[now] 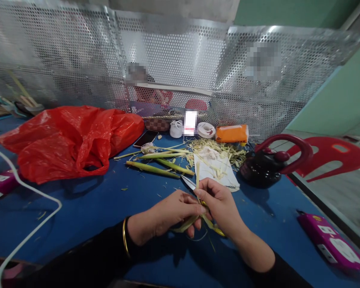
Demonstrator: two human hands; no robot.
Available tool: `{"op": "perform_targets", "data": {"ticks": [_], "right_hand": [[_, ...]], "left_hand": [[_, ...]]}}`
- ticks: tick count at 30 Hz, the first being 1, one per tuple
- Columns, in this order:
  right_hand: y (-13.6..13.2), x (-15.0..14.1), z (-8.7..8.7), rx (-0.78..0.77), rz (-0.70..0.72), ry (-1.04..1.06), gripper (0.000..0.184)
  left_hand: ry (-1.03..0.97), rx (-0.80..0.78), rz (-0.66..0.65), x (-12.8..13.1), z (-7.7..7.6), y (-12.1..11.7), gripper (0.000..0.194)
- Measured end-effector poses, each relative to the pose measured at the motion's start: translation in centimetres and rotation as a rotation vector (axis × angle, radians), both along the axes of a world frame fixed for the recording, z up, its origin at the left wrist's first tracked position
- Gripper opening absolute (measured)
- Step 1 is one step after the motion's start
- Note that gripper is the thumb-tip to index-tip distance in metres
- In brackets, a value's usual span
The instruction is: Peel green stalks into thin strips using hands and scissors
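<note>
My left hand point(178, 210) is closed on a pale green leaf strip point(184, 226), whose loose part hangs below the fingers. My right hand point(220, 202) meets it from the other side, thumb and fingers pinching the upright part of the strip just above. Beneath the hands on the table lies a pair of scissors point(188, 182), blades pointing away and yellow handles partly covered. Just beyond are several green stalks point(151, 169). Behind my right hand a white paper sheet point(230, 176) carries plant scraps, with a heap of shredded fibre point(235, 154) around its far side.
A red plastic bag point(63, 140) fills the left of the blue table point(108, 208). A dark kettle point(261, 170) stands at right, near a purple packet point(333, 242). At the back are an orange pack point(231, 133), a lit phone point(190, 122) and a perforated metal screen point(174, 52).
</note>
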State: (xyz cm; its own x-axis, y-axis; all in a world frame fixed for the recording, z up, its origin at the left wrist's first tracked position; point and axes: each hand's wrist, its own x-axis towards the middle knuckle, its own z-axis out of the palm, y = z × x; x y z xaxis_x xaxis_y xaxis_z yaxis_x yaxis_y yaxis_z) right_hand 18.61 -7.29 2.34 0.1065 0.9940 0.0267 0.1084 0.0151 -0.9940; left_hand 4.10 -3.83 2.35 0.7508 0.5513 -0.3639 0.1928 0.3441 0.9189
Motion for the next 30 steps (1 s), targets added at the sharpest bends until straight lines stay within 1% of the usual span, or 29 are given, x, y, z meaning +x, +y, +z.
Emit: {"op": "perform_targets", "data": {"ticks": [3,5,7,9,11,14,15,16,17,18,20,22,24,26,28,30], "right_hand": [[0.0,0.0,-0.4,0.058,0.005,-0.053,0.017],[0.0,-0.1,-0.5,0.064,0.031,-0.052,0.015],[0.0,-0.2,-0.5,0.062,0.051,-0.048,0.014],[0.1,-0.2,-0.4,0.096,0.039,-0.091,0.013],[0.1,0.1,-0.2,0.193,-0.027,-0.194,0.010],[0.2,0.9,0.1,0.376,-0.231,-0.373,0.013],[0.2,1.3,0.2,0.397,-0.294,-0.406,0.017],[0.2,1.6,0.3,0.380,-0.330,-0.418,0.023],[0.3,1.8,0.4,0.328,-0.327,-0.405,0.028],[0.3,2.0,0.4,0.257,-0.288,-0.368,0.034],[0.4,2.0,0.5,0.099,-0.133,-0.232,0.040],[0.5,1.7,0.5,-0.004,0.009,-0.056,0.039],[0.5,1.3,0.4,-0.044,0.055,0.094,0.034],[0.4,1.0,0.4,-0.048,0.032,0.178,0.032],[0.3,0.8,0.3,-0.031,-0.002,0.196,0.034],[0.3,0.7,0.2,-0.007,-0.021,0.174,0.034]], "left_hand": [[-0.014,-0.022,-0.024,0.1,-0.2,0.0,0.026],[-0.038,-0.050,-0.038,0.2,-0.5,-0.1,0.022],[-0.049,-0.092,-0.058,0.3,-0.6,-0.1,0.019],[-0.041,-0.120,-0.063,0.3,-0.6,-0.2,0.019],[-0.043,-0.126,-0.021,0.3,-0.2,-0.1,0.021],[-0.079,-0.109,0.141,0.0,0.6,0.3,0.022],[-0.094,-0.098,0.198,-0.1,0.9,0.5,0.025],[-0.102,-0.084,0.245,-0.2,1.1,0.6,0.028],[-0.105,-0.066,0.274,-0.3,1.3,0.8,0.030],[-0.106,-0.053,0.284,-0.4,1.4,0.8,0.032],[-0.099,-0.032,0.265,-0.4,1.5,0.9,0.032],[-0.087,-0.034,0.226,-0.4,1.5,0.8,0.032],[-0.077,-0.043,0.201,-0.3,1.3,0.7,0.033],[-0.076,-0.056,0.198,-0.2,1.2,0.6,0.037],[-0.073,-0.070,0.214,-0.1,1.1,0.6,0.038],[-0.060,-0.086,0.234,0.1,1.1,0.6,0.034]]}}
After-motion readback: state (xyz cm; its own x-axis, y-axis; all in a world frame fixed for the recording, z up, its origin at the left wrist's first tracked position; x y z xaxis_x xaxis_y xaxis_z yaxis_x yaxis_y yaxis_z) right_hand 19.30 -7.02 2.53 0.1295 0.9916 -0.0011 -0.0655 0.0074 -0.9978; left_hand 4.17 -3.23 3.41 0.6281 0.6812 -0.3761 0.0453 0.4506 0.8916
